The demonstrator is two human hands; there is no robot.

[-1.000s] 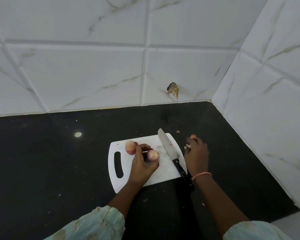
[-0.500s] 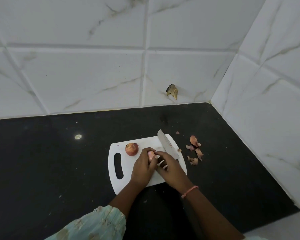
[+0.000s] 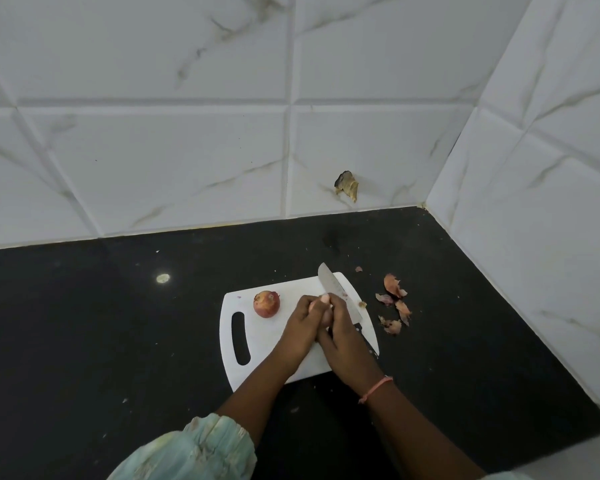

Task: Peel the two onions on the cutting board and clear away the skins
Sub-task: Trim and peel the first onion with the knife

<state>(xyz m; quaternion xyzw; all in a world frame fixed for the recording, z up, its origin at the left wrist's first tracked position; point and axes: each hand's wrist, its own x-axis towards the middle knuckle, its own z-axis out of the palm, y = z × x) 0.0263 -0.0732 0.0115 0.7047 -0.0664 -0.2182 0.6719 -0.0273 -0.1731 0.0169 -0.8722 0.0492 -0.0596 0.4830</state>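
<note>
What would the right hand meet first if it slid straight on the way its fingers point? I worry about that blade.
Probably the steel knife blade, lying just beyond the right hand; depth is unclear.

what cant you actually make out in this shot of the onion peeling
- Onion in the hands, head view: the left hand and right hand cover nearly all of it, so how much skin is left is unclear.
- Knife, head view: the right hand hides most of the handle.
- Each grip: the fingertips are pressed together, so which fingers pinch skin is unclear.
- Specks on the counter: too small to identify.
</note>
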